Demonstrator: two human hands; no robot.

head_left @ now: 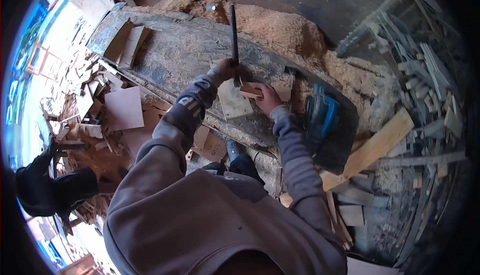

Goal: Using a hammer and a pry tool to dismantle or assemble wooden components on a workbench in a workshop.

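Note:
My left hand [227, 68] grips the lower end of a long dark bar-like tool [233, 30] that stands up across the dusty dark workbench [170, 50]. My right hand [267, 99] holds a small wooden block [250, 91] on the bench, just right of the tool's tip. A flat square plywood piece [234, 102] lies under and beside both hands. Both grey sleeves reach in from below.
A blue power tool [322, 117] rests on the bench right of my right hand. Sawdust [280, 25] is heaped behind the bench. Wood offcuts [425, 75] pile at right, a long plank [380, 142] leans there, and plywood scraps [122, 107] lie left. A person in dark clothes [47, 187] crouches at far left.

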